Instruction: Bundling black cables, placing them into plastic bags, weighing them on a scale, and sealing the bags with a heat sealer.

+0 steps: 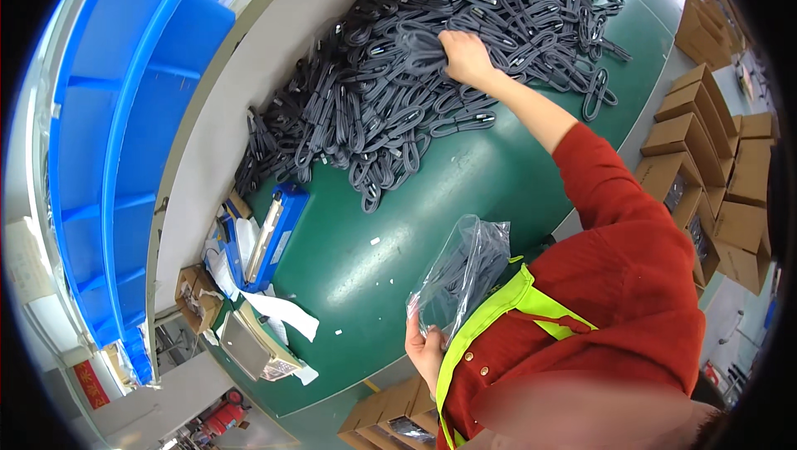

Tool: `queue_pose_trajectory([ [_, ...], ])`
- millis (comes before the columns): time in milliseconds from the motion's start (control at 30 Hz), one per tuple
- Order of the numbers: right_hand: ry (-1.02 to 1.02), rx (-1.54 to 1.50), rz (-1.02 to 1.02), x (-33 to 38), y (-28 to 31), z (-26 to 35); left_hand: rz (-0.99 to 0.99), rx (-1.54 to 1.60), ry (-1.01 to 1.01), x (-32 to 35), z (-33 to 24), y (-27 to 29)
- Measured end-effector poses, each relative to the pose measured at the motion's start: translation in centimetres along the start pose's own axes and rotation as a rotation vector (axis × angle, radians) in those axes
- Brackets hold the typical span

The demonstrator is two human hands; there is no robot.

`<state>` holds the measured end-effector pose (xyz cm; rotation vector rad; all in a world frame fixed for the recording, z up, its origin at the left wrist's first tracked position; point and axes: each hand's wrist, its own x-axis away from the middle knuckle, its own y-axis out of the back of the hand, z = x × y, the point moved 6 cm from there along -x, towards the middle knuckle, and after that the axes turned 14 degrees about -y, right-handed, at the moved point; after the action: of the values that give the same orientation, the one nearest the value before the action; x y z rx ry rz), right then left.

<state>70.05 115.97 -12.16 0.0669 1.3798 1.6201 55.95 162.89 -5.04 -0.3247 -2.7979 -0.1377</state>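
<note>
My left hand [425,352] pinches the edge of a clear plastic bag [465,276] close to my body. Dark grey coiled cables [466,271] show through the film of the bag. Out over the table my right arm stretches to a large heap of coiled grey cables [374,110]. There my right hand [467,58] is closed around a bundle of coiled cables [419,50], slightly smeared by motion. Each coil in the heap is a flat loop, with some shiny plug ends showing.
The green table [398,242] carries a blue bag sealer [274,234], a scale [257,346] and white paper strips [286,313] at left. Blue bins [124,118] stand beyond the table's grey edge. Cardboard boxes [689,143] are stacked at right, more boxes [390,417] below.
</note>
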Motion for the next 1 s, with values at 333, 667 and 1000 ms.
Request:
queue_pose_trajectory([
  [333, -0.184, 0.288, 0.335, -4.0, -1.6, -11.2, 0.075, -0.016, -0.087, -0.8, -0.1, -0.8],
  [667, -0.394, 0.056, 0.405, -2.8, 0.7, -10.2, 0.124, -0.08, -0.177, 0.8, -0.4, -1.0],
  [1000, -0.009, -1.372, 1.377, 12.1, 23.1, 15.4, 0.275, -0.127, -0.28, 1.0, 0.4, -1.4],
])
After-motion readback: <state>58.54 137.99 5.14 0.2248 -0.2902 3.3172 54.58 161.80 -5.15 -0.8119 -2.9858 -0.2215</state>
